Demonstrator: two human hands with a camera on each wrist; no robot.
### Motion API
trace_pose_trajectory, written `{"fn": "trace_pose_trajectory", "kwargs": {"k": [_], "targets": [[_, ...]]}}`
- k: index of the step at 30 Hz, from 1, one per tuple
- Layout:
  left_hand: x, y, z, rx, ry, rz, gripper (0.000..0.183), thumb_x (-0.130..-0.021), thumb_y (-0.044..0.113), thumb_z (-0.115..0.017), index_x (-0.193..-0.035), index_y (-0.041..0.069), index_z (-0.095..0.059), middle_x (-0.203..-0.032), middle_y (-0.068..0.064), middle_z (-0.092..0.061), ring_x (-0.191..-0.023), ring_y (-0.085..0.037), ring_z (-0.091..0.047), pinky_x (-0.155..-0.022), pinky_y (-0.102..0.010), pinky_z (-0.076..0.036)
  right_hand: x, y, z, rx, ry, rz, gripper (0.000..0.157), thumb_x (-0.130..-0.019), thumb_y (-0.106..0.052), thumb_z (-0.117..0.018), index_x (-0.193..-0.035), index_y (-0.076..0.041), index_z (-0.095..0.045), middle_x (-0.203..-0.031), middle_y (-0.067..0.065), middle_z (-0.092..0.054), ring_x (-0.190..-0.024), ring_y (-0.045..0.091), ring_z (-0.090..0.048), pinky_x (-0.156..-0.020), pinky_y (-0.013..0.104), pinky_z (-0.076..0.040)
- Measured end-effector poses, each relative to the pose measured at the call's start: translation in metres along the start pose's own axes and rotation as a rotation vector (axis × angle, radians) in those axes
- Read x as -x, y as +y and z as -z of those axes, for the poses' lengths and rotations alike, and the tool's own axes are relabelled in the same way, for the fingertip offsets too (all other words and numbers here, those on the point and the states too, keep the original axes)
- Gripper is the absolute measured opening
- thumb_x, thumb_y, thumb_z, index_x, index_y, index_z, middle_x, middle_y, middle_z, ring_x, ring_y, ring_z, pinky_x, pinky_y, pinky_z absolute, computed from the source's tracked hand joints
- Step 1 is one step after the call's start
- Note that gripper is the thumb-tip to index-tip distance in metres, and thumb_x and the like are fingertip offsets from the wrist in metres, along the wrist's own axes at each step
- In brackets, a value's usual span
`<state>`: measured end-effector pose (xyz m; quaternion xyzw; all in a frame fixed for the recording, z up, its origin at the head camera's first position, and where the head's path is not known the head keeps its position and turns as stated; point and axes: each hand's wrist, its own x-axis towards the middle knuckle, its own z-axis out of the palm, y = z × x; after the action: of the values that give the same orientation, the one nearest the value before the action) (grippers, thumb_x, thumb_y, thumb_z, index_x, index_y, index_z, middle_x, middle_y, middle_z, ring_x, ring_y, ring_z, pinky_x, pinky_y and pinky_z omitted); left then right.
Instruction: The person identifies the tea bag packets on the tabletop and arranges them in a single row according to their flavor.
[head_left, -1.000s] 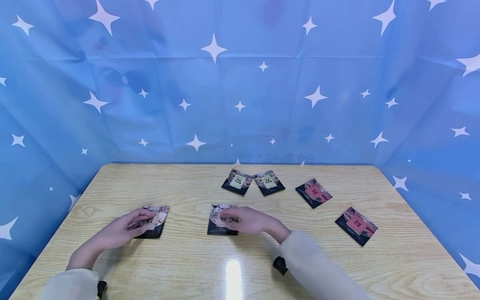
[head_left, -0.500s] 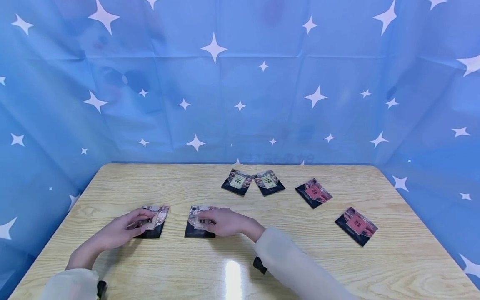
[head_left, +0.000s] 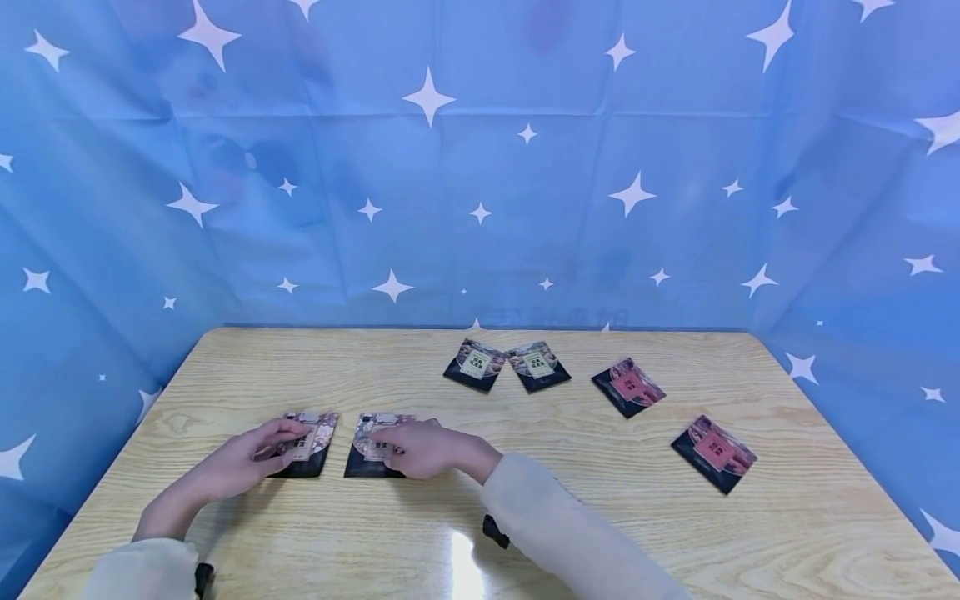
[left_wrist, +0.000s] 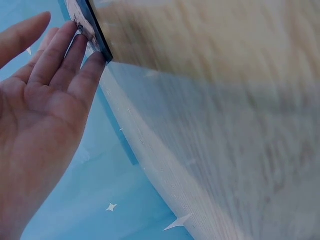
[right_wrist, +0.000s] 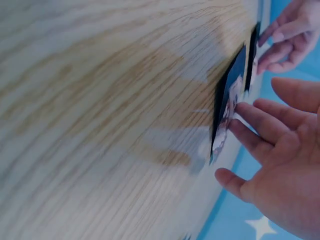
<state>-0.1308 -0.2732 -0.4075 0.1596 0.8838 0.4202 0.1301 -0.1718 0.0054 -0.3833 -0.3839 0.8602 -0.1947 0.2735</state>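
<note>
Two flat square packets with pale pink labels and black lower bands lie side by side on the table. The fingertips of my left hand (head_left: pixel 238 460) rest on the left packet (head_left: pixel 321 435), covering part of its label. My right hand (head_left: pixel 423 448) presses its fingertips on the right packet (head_left: pixel 363 461), a small gap from the left one. In the right wrist view, the fingers are extended against the face of the right packet (right_wrist: pixel 226 100). In the left wrist view, the left fingers touch the left packet (left_wrist: pixel 86 21), with the thumb held off it.
Two green-labelled packets, a left one (head_left: pixel 476 364) and a right one (head_left: pixel 538 366), lie near the back edge of the wooden table (head_left: pixel 600 500). Two red-labelled packets (head_left: pixel 628 387) lie to the right, the nearer packet (head_left: pixel 714 453) tilted. A blue star-patterned cloth (head_left: pixel 510 167) stands behind.
My right hand has slid the right packet leftward along the table, closer to the left packet. The left hand and its packet have stayed in place.
</note>
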Motion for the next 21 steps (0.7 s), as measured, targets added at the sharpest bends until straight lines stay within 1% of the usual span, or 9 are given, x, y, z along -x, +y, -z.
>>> {"fn": "trace_pose_trajectory", "kwargs": {"k": [6, 8, 10, 11, 12, 13, 16, 19, 21], "targets": [[0.0, -0.001, 0.001, 0.021, -0.001, -0.014, 0.035, -0.095, 0.011, -0.053, -0.128, -0.001, -0.047, -0.133, -0.029, -0.042, -0.121, -0.049, -0.039, -0.087, -0.053, -0.044, -0.004, -0.005, -0.001, -0.019, -0.001, -0.018, 0.044, -0.1, -0.019, -0.042, -0.144, -0.018, -0.037, -0.144, -0.005, -0.038, -0.138, 0.024, -0.021, -0.107, 0.055, -0.018], [0.0, -0.001, 0.0, 0.02, 0.0, -0.015, 0.035, -0.096, 0.012, -0.053, -0.128, -0.001, -0.047, -0.133, -0.029, -0.042, -0.121, -0.049, -0.039, -0.088, -0.054, -0.044, -0.004, -0.005, -0.001, -0.032, 0.0, -0.016, 0.045, -0.1, -0.02, -0.044, -0.144, -0.017, -0.037, -0.138, -0.006, -0.046, -0.137, 0.023, -0.024, -0.107, 0.055, -0.018], [0.0, -0.001, 0.0, 0.018, 0.001, -0.015, 0.035, -0.095, 0.011, -0.053, -0.128, -0.001, -0.047, -0.134, -0.029, -0.041, -0.121, -0.049, -0.039, -0.088, -0.054, -0.044, -0.003, -0.005, 0.0, -0.039, 0.005, -0.005, 0.046, -0.099, -0.022, -0.046, -0.144, -0.017, -0.037, -0.125, -0.008, -0.056, -0.136, 0.023, -0.027, -0.107, 0.055, -0.018], [0.0, -0.002, 0.0, 0.016, 0.001, -0.015, 0.036, -0.095, 0.01, -0.053, -0.128, -0.001, -0.047, -0.134, -0.029, -0.041, -0.121, -0.048, -0.039, -0.088, -0.054, -0.044, -0.003, -0.005, 0.0, -0.044, 0.007, 0.002, 0.046, -0.099, -0.023, -0.047, -0.144, -0.016, -0.037, -0.117, -0.009, -0.059, -0.132, 0.021, -0.034, -0.107, 0.055, -0.018], [0.0, -0.002, 0.0, 0.016, 0.001, -0.016, 0.036, -0.095, 0.01, -0.053, -0.128, -0.001, -0.047, -0.134, -0.03, -0.041, -0.121, -0.048, -0.039, -0.088, -0.055, -0.044, -0.002, -0.004, 0.0, -0.044, 0.011, 0.01, 0.047, -0.099, -0.024, -0.047, -0.144, -0.016, -0.037, -0.108, -0.008, -0.062, -0.131, 0.02, -0.036, -0.107, 0.055, -0.019], [0.0, -0.002, 0.0, 0.014, 0.002, -0.018, 0.036, -0.095, 0.01, -0.053, -0.128, -0.001, -0.047, -0.133, -0.03, -0.041, -0.121, -0.048, -0.039, -0.088, -0.055, -0.044, -0.001, -0.004, 0.001, -0.044, 0.017, 0.018, 0.047, -0.099, -0.025, -0.047, -0.144, -0.016, -0.037, -0.107, -0.008, -0.062, -0.131, 0.02, -0.036, -0.107, 0.055, -0.018], [0.0, -0.002, 0.0, 0.012, 0.002, -0.021, 0.036, -0.095, 0.01, -0.053, -0.128, -0.002, -0.046, -0.133, -0.029, -0.042, -0.12, -0.048, -0.04, -0.088, -0.054, -0.044, 0.002, -0.001, 0.005, -0.049, 0.044, 0.029, 0.048, -0.099, -0.027, -0.048, -0.144, -0.017, -0.037, -0.123, -0.003, -0.058, -0.131, 0.02, -0.037, -0.107, 0.056, -0.017], [0.0, -0.002, 0.0, 0.012, 0.001, -0.022, 0.036, -0.095, 0.009, -0.053, -0.129, -0.002, -0.046, -0.133, -0.029, -0.042, -0.121, -0.048, -0.039, -0.088, -0.053, -0.044, 0.007, 0.006, 0.012, -0.079, 0.079, 0.02, 0.048, -0.098, -0.026, -0.048, -0.144, -0.015, -0.037, -0.144, 0.001, -0.039, -0.134, 0.022, -0.031, -0.109, 0.054, -0.016], [0.001, -0.002, 0.0, 0.016, -0.002, -0.021, 0.036, -0.095, 0.009, -0.053, -0.129, -0.002, -0.046, -0.133, -0.029, -0.042, -0.121, -0.049, -0.039, -0.088, -0.053, -0.044, 0.012, 0.013, 0.017, -0.116, 0.103, 0.003, 0.049, -0.098, -0.025, -0.048, -0.144, -0.013, -0.036, -0.146, 0.002, -0.036, -0.133, 0.022, -0.032, -0.11, 0.049, -0.018]]}}
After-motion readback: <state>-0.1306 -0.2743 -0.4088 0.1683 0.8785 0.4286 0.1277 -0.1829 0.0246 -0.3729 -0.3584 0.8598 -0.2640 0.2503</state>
